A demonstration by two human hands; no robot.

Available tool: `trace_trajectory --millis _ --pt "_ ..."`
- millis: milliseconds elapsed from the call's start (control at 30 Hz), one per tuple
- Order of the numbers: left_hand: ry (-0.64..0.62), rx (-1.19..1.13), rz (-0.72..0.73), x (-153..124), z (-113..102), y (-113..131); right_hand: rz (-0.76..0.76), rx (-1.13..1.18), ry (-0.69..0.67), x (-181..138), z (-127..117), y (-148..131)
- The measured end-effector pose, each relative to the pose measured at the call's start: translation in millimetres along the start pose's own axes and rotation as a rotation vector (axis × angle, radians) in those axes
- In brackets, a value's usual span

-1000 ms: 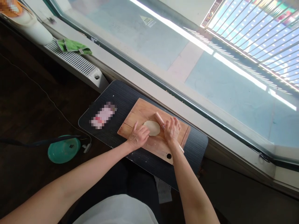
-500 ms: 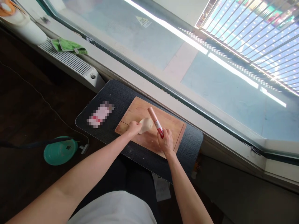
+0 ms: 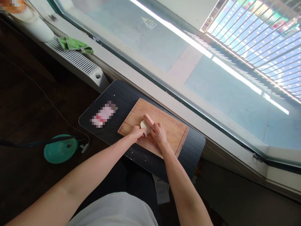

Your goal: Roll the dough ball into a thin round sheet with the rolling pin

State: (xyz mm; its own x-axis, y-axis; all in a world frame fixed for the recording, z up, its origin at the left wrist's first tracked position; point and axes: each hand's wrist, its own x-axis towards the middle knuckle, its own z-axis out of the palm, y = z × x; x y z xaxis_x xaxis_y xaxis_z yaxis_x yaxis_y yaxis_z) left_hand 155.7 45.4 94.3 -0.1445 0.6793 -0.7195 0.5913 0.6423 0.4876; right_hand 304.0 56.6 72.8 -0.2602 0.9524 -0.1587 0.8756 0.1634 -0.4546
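A pale, flattened piece of dough (image 3: 144,125) lies on the wooden cutting board (image 3: 174,128). My left hand (image 3: 137,133) pinches the dough's near left edge between thumb and fingers. Across the dough's right side rests a short wooden rolling pin (image 3: 148,119), and my right hand (image 3: 159,133) is closed round its near end. The pin's red and white label is mostly covered by the fingers. Both hands are close together over the middle of the board.
The board sits on a small black table (image 3: 195,144) beside a window ledge. A blurred-out pink item (image 3: 103,115) lies at the table's left. Beyond are a radiator (image 3: 77,61) with a green cloth (image 3: 75,45), and a teal basin-like object (image 3: 61,149) on the floor.
My right hand has brought the rolling pin left and down onto the dough, from beside it. My left hand still grips the dough's edge. The camera view has shifted slightly.
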Motion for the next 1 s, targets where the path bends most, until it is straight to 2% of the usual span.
trace_trajectory --millis 133,200,233,367,433,533,633,733,833,1000 --pt "-0.043 -0.010 0.033 -24.9 10.6 -15.5 -0.006 0.059 0.050 -5.4 -1.6 4.6" --pt "-0.003 0.064 0.108 -33.4 8.3 -28.2 -0.028 0.080 0.049 -14.4 1.3 7.0" --pt "0.042 0.134 0.212 -35.1 6.5 -35.0 -0.033 0.082 0.047 -19.0 3.7 7.4" --pt "0.256 0.513 0.854 -28.4 5.9 -63.2 -0.043 0.050 0.077 -25.3 15.5 1.1" --pt "0.308 0.614 0.984 -22.6 10.0 -77.6 0.005 0.036 0.138 -17.3 20.2 -7.7" --pt "0.297 0.708 1.042 -18.1 15.7 -95.6 0.170 0.018 0.216 2.1 27.9 -26.7" --pt "0.280 0.759 1.032 -17.9 17.8 -104.5 0.264 -0.003 0.161 17.1 36.4 -42.9" --pt "0.279 0.779 1.013 -18.0 18.1 -105.2 0.262 -0.025 0.130 27.0 38.8 -45.1" --pt "0.265 0.788 1.020 -17.5 17.3 -103.5 0.257 -0.051 0.165 35.4 35.0 -38.4" --pt "0.257 0.802 1.023 -17.5 16.0 -103.1 0.239 -0.072 0.152 32.0 37.1 -38.0"
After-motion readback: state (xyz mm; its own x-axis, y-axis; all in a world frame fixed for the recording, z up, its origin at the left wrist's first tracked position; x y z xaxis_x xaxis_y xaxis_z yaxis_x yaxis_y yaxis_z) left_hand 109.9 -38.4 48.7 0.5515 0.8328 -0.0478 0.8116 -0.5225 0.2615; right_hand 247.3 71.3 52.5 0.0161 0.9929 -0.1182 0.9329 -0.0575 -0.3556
